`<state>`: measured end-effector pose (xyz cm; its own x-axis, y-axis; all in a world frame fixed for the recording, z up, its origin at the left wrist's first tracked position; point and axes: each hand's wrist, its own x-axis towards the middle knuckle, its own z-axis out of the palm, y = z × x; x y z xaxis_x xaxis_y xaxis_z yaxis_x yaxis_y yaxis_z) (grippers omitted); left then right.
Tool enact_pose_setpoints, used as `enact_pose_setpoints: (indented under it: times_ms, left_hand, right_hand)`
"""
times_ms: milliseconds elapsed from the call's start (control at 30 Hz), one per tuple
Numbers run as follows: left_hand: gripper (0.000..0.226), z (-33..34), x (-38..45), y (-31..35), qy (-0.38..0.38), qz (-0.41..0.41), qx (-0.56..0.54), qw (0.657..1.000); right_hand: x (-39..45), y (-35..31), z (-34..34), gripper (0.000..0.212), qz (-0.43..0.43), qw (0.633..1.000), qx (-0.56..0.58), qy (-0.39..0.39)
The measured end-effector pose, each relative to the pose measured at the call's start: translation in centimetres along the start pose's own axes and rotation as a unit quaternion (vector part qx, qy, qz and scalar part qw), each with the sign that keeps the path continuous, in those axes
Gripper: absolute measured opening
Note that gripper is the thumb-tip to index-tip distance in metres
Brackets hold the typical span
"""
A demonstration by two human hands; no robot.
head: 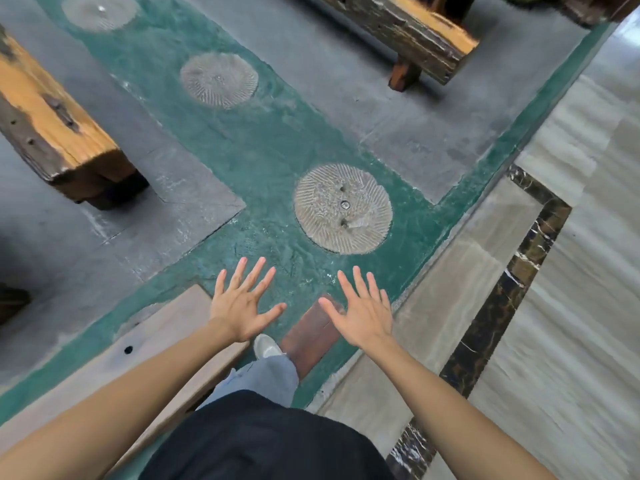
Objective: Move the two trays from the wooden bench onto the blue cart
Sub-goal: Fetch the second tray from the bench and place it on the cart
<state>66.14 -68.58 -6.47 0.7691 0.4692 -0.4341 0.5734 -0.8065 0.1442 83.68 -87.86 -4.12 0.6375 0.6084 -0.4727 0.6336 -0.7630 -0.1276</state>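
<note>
My left hand [242, 303] and my right hand [363, 311] are stretched out in front of me, palms down, fingers spread, holding nothing. They hover over a green strip of floor. A thick wooden bench [52, 123] stands at the left, its top bare in the part I see. A second wooden bench [415, 32] stands at the top right. No tray and no blue cart are in view.
Round stone discs [343, 207] are set in the green floor strip ahead. A pale wooden plank [162, 334] lies under my left arm. Grey stone paving flanks the strip; pale marble floor with a dark border [512, 275] lies to the right. My shoe [266, 345] is below my hands.
</note>
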Motion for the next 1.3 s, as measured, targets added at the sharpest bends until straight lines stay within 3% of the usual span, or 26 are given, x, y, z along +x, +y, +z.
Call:
enact_pose_setpoints:
  times_ms: [367, 767, 1100, 1300]
  left_hand:
    - [0.096, -4.0, 2.1, -7.8, 0.045, -0.136, -0.059, 0.988]
    - [0.096, -5.7, 5.9, -16.6, 0.063, -0.313, -0.139, 0.937]
    - [0.101, -10.2, 14.9, -23.2, 0.049, -0.462, -0.213, 0.859]
    - [0.099, -10.8, 15.8, -24.7, 0.049, -0.525, -0.253, 0.811]
  right_hand:
    - [10.9, -11.3, -6.5, 0.088, -0.188, 0.980, -0.063, 0.011]
    - [23.4, -25.5, -9.8, 0.084, -0.372, 0.916, -0.150, -0.020]
    - [35.4, -35.6, -14.7, 0.080, -0.506, 0.835, -0.206, -0.061]
    - [38.8, -42.0, -15.0, 0.079, -0.569, 0.787, -0.220, -0.093]
